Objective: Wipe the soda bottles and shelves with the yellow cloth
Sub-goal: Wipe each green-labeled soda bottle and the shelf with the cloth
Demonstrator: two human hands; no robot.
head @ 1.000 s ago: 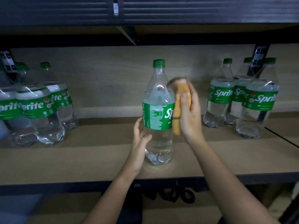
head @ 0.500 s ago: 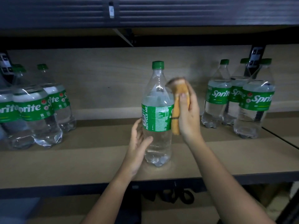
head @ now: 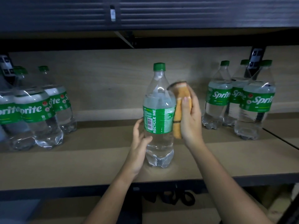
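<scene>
A clear Sprite bottle point(head: 159, 113) with a green cap and green label stands upright in the middle of the wooden shelf point(head: 84, 165). My left hand point(head: 139, 143) grips its lower left side, thumb across the front. My right hand point(head: 190, 117) holds the folded yellow cloth point(head: 179, 109) flat against the bottle's right side, at label height. The label's barcode and "RECYCLE ME" text face me.
Three Sprite bottles point(head: 239, 101) stand grouped at the right back of the shelf, and several more point(head: 32, 113) stand at the left. A dark upper shelf point(head: 145, 15) hangs overhead. A lower shelf point(head: 178, 214) holds a dark strap-like item point(head: 174, 197).
The middle bottle has turned, so the barcode side of its label now faces me. My right hand with the cloth stays against its right side.
</scene>
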